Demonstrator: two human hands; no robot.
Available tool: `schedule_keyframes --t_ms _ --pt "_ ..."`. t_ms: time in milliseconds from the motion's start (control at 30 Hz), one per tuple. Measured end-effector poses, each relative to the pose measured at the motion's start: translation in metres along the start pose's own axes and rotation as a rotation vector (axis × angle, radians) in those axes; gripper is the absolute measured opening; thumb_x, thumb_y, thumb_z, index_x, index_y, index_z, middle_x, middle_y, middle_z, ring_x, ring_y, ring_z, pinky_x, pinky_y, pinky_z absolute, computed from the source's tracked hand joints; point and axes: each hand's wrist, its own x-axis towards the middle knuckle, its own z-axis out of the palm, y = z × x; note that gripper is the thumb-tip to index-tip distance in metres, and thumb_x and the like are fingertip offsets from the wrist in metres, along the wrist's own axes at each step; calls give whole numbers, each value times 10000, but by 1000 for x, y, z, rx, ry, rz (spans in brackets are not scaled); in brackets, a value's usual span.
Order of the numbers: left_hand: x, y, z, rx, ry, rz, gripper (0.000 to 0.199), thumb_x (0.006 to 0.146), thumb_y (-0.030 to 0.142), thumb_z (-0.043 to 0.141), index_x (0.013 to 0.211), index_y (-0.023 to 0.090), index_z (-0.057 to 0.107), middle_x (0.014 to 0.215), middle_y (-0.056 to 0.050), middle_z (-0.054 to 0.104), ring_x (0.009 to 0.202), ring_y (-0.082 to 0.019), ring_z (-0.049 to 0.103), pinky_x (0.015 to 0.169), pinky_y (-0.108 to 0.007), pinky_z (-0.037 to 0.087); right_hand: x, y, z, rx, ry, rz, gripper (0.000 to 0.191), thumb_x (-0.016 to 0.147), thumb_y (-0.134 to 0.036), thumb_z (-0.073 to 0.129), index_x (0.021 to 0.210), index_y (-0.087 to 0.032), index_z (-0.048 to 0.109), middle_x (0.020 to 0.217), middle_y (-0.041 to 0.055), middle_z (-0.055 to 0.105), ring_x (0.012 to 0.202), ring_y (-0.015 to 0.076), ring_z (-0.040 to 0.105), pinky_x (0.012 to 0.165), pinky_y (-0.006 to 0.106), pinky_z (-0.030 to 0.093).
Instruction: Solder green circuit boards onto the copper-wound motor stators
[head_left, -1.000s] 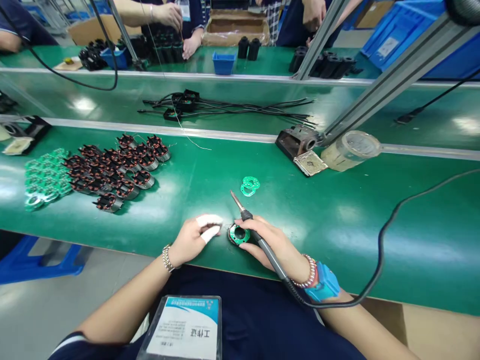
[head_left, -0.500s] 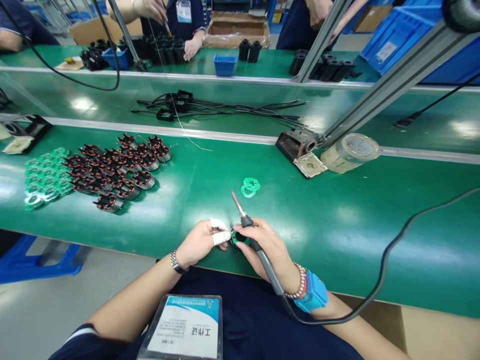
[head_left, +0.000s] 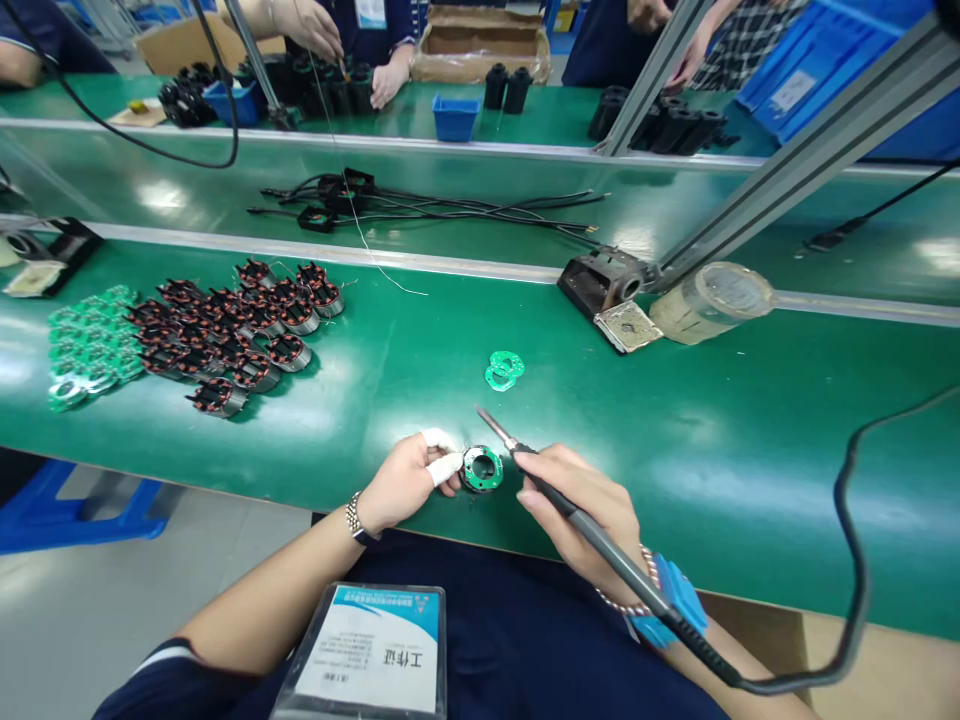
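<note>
My left hand [head_left: 415, 476], with white covers on thumb and finger, pinches the left edge of a motor stator topped by a green ring-shaped circuit board [head_left: 482, 469]. The stator stands upright near the bench's front edge, its body mostly hidden under the board. Gripped in my right hand [head_left: 589, 515] is a soldering iron [head_left: 555, 494], its tip pointing up and left, above and apart from the board. Two loose green ring boards [head_left: 504, 370] overlap on the bench just beyond the iron's tip.
Several copper-wound stators [head_left: 247, 325] and a pile of green boards [head_left: 94, 345] lie at left. An iron stand [head_left: 607, 285] and a cloudy plastic tub [head_left: 712, 302] stand at back right. Solder wire [head_left: 367, 245] hangs down centrally. Co-workers' hands [head_left: 390, 82] show across the bench.
My right hand has let go of the board and moved right, now holding the soldering iron pen-like with its tip nearer the board. My left hand stays at the stator.
</note>
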Motion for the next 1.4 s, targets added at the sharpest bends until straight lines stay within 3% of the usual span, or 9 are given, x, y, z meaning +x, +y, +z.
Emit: schedule_keyframes --t_ms 300,867,1067,1167,1300,1400 --pt "0 1 1 22 19 -9 176 739 311 584 719 148 521 529 24 577 458 -86 543 497 -209 430 1 -12 -13 73 -64 16 201 735 -35 533 864 -159 625 599 30 564 564 140 495 533 298 454" --pt "0 3 1 53 23 -8 169 755 305 561 714 150 509 524 24 570 455 -88 538 492 -209 433 1 -8 -14 63 -68 35 195 751 -70 539 877 -178 640 600 28 562 565 149 515 540 313 474" --pt "-1 3 0 56 11 7 159 760 295 550 718 150 501 536 22 571 458 -84 536 494 -206 432 3 0 -14 30 -49 2 198 813 -129 527 992 -190 585 629 18 566 565 140 539 512 277 477" --pt "0 2 1 55 12 9 166 759 304 554 728 149 502 537 23 567 458 -85 534 494 -204 433 10 10 -8 -10 -140 -32 164 828 -134 515 975 -190 562 715 33 604 663 146 584 581 270 510" --pt "0 -1 1 68 19 18 181 767 330 545 742 155 503 539 24 553 466 -94 533 501 -214 443 22 21 -1 -34 -431 -85 239 783 -124 560 1009 -194 520 997 88 625 1065 222 518 843 383 490" --pt "-6 -3 -5 225 78 145 154 765 315 550 815 170 561 647 -18 599 564 -126 566 576 -248 465 26 25 0 -72 -508 -85 283 774 -108 567 1033 -204 504 1035 87 618 1111 239 489 872 421 470"
